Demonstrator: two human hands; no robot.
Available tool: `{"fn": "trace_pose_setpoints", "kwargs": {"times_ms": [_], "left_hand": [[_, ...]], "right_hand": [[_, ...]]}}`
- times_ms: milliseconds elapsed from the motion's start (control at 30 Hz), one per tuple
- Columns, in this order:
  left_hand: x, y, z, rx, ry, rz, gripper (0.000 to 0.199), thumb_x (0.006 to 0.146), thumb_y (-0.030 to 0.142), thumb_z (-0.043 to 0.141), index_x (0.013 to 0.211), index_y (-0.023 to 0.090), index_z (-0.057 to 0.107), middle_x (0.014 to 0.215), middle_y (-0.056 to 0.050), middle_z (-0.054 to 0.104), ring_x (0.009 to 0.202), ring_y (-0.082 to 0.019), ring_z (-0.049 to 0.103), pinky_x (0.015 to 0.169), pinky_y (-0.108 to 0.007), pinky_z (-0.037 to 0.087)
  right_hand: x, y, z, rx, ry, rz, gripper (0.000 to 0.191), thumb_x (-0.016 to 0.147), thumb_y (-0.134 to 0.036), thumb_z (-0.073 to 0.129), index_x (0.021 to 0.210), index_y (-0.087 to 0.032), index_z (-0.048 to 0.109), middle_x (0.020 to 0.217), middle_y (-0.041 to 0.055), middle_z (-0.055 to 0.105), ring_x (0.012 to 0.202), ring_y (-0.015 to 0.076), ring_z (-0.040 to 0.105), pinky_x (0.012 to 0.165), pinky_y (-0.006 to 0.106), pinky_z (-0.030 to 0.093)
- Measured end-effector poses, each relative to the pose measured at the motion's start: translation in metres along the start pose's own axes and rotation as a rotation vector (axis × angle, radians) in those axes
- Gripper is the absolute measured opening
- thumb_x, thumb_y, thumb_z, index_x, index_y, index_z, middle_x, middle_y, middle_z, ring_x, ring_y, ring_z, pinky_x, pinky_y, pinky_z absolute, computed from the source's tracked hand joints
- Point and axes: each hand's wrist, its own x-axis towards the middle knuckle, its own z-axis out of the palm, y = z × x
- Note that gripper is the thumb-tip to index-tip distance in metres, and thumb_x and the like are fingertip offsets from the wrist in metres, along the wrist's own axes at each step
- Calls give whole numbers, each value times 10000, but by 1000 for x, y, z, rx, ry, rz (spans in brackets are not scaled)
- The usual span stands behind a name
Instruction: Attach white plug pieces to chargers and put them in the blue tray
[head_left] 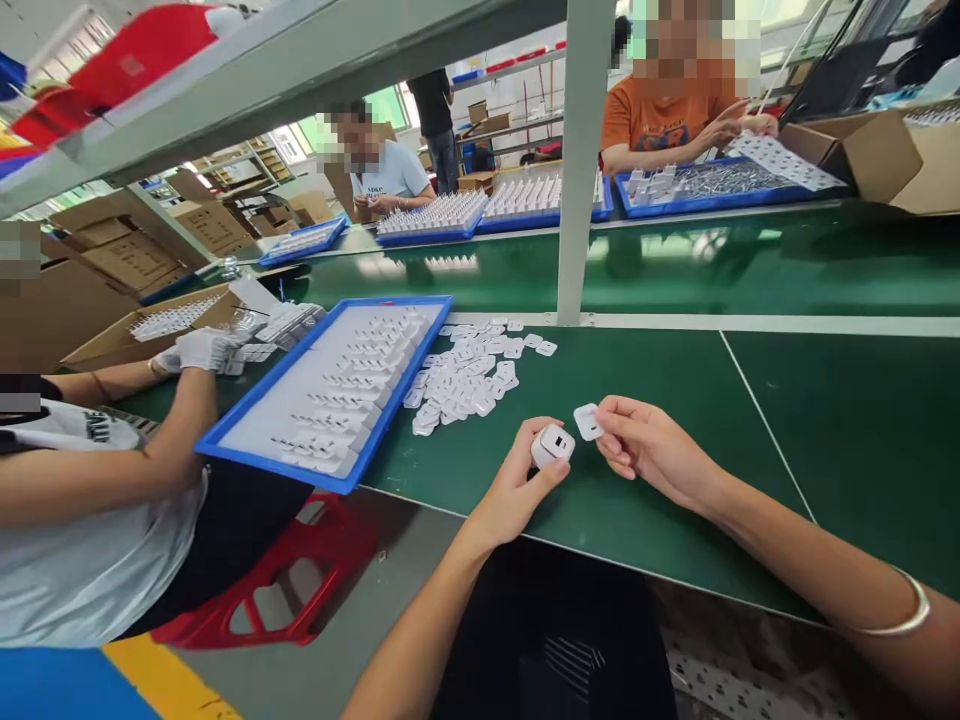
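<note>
Between the thumb and fingers of my left hand (519, 488) is a white charger housing (552, 446), its face with a dark port slot turned up toward me. My right hand (646, 442) pinches a small white square cover plate (587, 422) with a slot in it, just right of the housing and apart from it. A loose pile of similar white plates (465, 382) lies on the green table beyond my left hand. Left of the pile, a blue-rimmed tray (358, 480) holds rows of white charger parts with pins standing up.
A white post (571, 160) rises behind the table strip. At my left a co-worker's gloved hand (204, 350) is by a cardboard box (82, 350) and stacked white parts. Across the green belt (675, 265), other people sit behind blue trays (731, 205). A red stool (277, 580) stands below left.
</note>
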Motion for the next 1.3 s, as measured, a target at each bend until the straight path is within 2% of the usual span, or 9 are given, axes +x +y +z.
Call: {"fn": "trace_pose_setpoints", "kwargs": {"times_ms": [100, 233, 533, 833, 1133, 1300], "left_hand": [[0, 4, -1, 35, -53, -4, 388, 956, 502, 535, 1231, 231, 575, 1103, -49, 567, 987, -203, 499, 911, -287, 414], [2, 5, -1, 48, -110, -25, 374, 959, 491, 537, 1223, 230, 583, 1112, -52, 574, 1007, -209, 514, 922, -288, 418], [2, 5, -2, 37, -152, -55, 347, 963, 485, 536, 1201, 237, 582, 1084, -38, 569, 970, -193, 501, 887, -273, 406], [0, 10, -3, 87, -179, -77, 313, 993, 456, 501, 1196, 222, 543, 1109, -36, 546, 1001, -182, 484, 918, -283, 376], [0, 8, -3, 80, -194, -47, 308, 994, 461, 504, 1191, 227, 540, 1096, -29, 520, 990, -170, 469, 908, -283, 371], [0, 8, -5, 52, -234, -52, 345, 974, 468, 538, 1218, 224, 514, 1079, -37, 514, 949, -168, 467, 862, -280, 383]], "right_hand": [[-1, 2, 2, 13, -72, 18, 365, 763, -418, 829, 677, -184, 563, 525, -44, 496, 440, 74, 387, 395, 211, 325], [-1, 6, 1, -28, -176, 23, 338, 794, -389, 811, 700, -174, 569, 510, -56, 512, 390, 56, 406, 399, 201, 290], [1, 6, 1, -61, -197, 39, 344, 805, -403, 801, 703, -165, 574, 505, -57, 521, 382, 54, 423, 406, 204, 277], [-1, 10, 3, -161, -150, -16, 338, 838, -389, 770, 713, -171, 543, 504, -60, 535, 382, 50, 421, 396, 180, 310], [-11, 10, 11, -326, 6, -129, 320, 813, -347, 797, 710, -175, 548, 498, -61, 551, 367, 51, 435, 368, 165, 344], [-16, 8, 13, -331, 8, -154, 300, 797, -350, 811, 727, -177, 577, 502, -60, 540, 391, 62, 441, 365, 172, 366]]}}
